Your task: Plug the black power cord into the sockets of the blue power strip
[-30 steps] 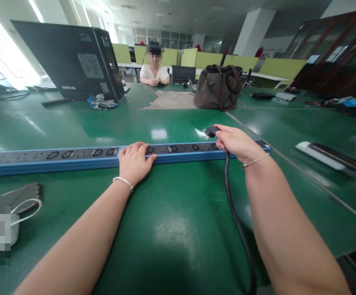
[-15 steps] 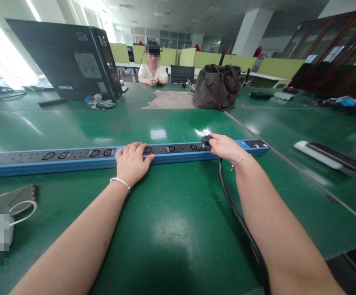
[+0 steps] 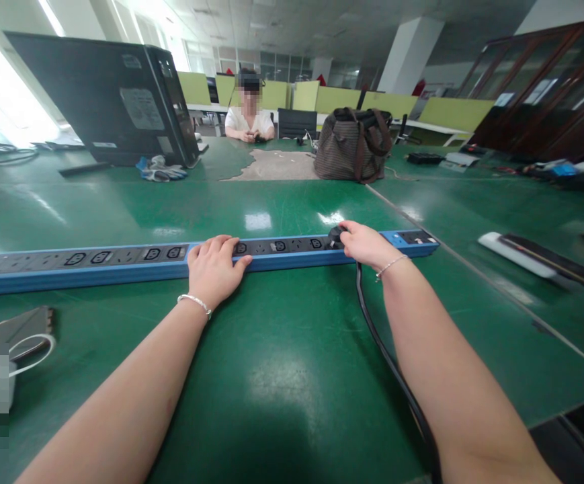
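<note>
A long blue power strip point(image 3: 302, 259) with black sockets along its top lies across the green table. My left hand point(image 3: 214, 263) grips it near the middle, fingers over the top and thumb along the near side. Toward the strip's right end, my right hand point(image 3: 367, 243) is closed round a black power plug point(image 3: 335, 236). The plug is down at the socket face; its pins are hidden, so how far it is in I cannot tell. From beneath my right hand a black cord point(image 3: 380, 339) runs down toward me, beside my forearm.
At the back left stand a black computer case point(image 3: 105, 101) and gloves point(image 3: 160, 169). A brown bag point(image 3: 349, 149) sits at the back, near a seated person point(image 3: 249, 121). Right lies a white and black bar point(image 3: 538, 257); left, a grey flat object point(image 3: 17, 329) with a white loop.
My right hand has brought the plug slightly lower, against the strip's sockets. My left hand stays on the strip. The whole view has shifted a little.
</note>
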Demonstrator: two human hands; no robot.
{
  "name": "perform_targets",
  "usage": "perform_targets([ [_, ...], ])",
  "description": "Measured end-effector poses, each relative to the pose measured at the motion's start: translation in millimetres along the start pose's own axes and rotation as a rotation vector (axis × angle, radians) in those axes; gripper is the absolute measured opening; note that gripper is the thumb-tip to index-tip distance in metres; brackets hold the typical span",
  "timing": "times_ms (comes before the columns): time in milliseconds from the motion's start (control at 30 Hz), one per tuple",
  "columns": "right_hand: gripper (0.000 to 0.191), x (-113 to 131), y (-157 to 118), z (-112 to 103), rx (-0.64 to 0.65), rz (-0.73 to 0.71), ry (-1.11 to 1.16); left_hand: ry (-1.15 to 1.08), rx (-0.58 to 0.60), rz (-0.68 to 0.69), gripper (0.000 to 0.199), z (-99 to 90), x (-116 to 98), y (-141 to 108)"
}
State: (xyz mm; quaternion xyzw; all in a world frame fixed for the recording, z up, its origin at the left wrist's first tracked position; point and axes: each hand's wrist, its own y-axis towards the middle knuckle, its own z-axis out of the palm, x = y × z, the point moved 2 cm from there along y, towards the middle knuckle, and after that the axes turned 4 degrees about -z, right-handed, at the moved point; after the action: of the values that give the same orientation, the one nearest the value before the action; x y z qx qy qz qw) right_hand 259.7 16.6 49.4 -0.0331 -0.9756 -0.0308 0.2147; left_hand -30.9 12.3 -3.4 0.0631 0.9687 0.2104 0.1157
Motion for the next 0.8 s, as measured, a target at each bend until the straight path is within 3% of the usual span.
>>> perform_targets([
  [800, 0.050, 9, -4, -1, 0.140, -0.066, -0.449, -0.007, 0.014, -0.003, 0.049, 0.6, 0, 1],
])
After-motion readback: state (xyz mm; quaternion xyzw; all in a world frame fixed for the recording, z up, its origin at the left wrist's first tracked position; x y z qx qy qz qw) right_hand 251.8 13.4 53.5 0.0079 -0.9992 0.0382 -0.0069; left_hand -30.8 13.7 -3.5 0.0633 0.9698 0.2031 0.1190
